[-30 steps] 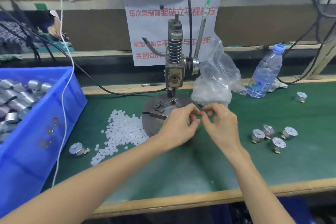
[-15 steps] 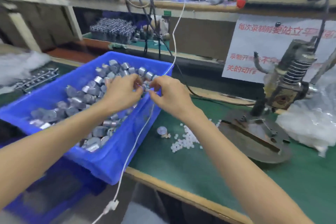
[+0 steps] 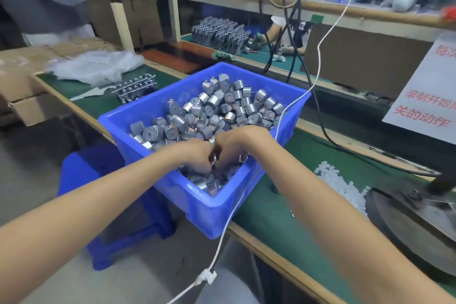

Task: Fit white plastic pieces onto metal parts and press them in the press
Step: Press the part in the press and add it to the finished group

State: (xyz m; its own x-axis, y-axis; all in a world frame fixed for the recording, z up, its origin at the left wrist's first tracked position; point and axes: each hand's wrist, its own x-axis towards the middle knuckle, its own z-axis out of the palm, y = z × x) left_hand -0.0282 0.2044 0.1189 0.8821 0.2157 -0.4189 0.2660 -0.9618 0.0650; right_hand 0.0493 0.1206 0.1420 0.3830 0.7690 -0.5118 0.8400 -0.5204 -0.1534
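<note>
A blue bin (image 3: 207, 212) heaped with small silver cylindrical metal parts (image 3: 222, 103) stands at the left end of the green bench. Both my hands reach down into its near corner. My left hand (image 3: 195, 153) and my right hand (image 3: 237, 143) sit close together, fingers curled into the pile around metal parts, fingertips blurred and partly hidden. A heap of white plastic pieces (image 3: 343, 187) lies on the mat to the right of the bin. The round base plate of the press (image 3: 407, 227) shows at the right edge; its upper part is out of view.
A white cable (image 3: 318, 52) hangs across the bin's right rim and down past the bench edge. A blue stool (image 3: 81, 173) stands below left. Behind the bin lie a metal rack (image 3: 135, 87) and a clear plastic bag (image 3: 96, 66). Another person works behind the shelf frame.
The view swung left from the press to the bin. My hands moved from in front of the press to above the bin, then dropped into the metal parts at its near corner.
</note>
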